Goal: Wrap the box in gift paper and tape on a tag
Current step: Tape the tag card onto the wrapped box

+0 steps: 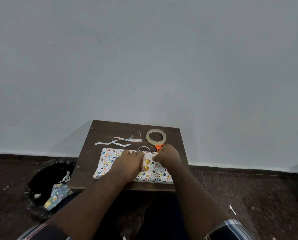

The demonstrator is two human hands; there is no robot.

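A flat box wrapped in white gift paper with coloured eggs and hearts (110, 160) lies on a small dark wooden table (101, 132). A tag with two gold circles (146, 165) lies on top of the box at its middle. My left hand (129, 163) rests on the box with its fingers straight, touching the tag's left side. My right hand (167, 155) has its fingers curled, the fingertips pressing on the paper just right of the tag. A roll of clear tape (156, 137) lies at the back right of the table.
Orange-handled scissors (159, 147) lie behind my right hand. Paper strips (120, 142) are scattered at the back of the table. A black-lined bin (46, 186) with paper scraps stands on the floor at the left. A wall rises right behind the table.
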